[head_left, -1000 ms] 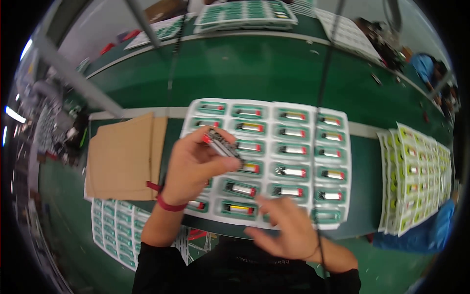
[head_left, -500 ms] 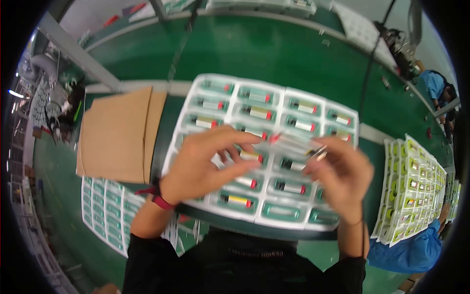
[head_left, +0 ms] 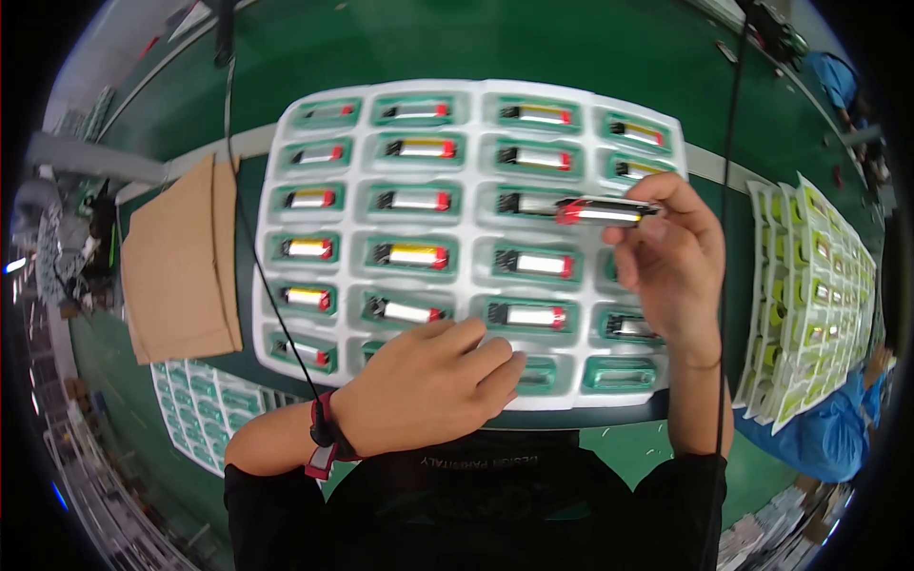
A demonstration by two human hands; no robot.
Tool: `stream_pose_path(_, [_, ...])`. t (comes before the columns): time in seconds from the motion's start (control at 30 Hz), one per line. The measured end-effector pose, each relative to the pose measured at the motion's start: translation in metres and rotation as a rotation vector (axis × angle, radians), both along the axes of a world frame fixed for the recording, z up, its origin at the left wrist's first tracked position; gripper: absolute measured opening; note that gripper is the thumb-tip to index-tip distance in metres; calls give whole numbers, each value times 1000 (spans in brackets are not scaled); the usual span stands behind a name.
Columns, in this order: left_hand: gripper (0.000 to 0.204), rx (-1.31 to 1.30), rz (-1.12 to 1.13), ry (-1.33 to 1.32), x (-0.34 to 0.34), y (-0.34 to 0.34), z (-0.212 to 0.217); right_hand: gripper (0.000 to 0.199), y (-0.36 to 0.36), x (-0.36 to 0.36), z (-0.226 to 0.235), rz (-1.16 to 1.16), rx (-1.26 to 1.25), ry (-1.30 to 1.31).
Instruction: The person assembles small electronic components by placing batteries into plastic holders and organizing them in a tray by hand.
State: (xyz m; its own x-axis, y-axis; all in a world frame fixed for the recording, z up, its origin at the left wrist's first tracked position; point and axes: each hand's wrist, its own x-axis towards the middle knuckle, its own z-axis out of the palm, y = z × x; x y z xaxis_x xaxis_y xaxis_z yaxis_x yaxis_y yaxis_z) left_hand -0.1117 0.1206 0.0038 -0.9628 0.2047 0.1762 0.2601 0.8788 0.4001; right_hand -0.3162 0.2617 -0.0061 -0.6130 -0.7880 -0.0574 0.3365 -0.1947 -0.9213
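A white plastic tray (head_left: 473, 228) with rows of moulded green-looking pockets lies before me. Most pockets hold a slim piece with a red end, a dark end and a white or yellow middle, like this one (head_left: 409, 255). Between thumb and fingers, my right hand (head_left: 674, 257) pinches a similar slim red-and-black piece (head_left: 602, 211) above the tray's right part. My left hand (head_left: 428, 390) is low over the tray's near rows, with its fingers curled down. Its fingertips and anything in them are hidden. A red wristband (head_left: 322, 438) with a black cord circles my left wrist.
Brown cardboard sheets (head_left: 183, 262) lie left of the tray, with more pocketed trays (head_left: 205, 404) below them. At right stands a stack of white trays with yellow-green parts (head_left: 814, 300), a blue bag (head_left: 819, 433) beneath. A dark cord (head_left: 249, 219) hangs across the tray's left side.
My view has shifted, so the tray appears further left and higher. My left hand has dropped to the near rows and its fingers have curled. The right hand still holds its slim piece.
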Motion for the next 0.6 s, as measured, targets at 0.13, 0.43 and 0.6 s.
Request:
stream_pose_path(0.13, [31,-79,-172,-91,-12,4,-5,29,-1,-3,9,-60,-56,-80])
stream_pose_path(0.43, [43,652,55,-167,-14,-17,18,25,5,-6,15,-71,-112,-191])
stream_pose_path(0.6, [41,1552,215,88,-15,-4,6,27,11,3,18,-80,-40,8])
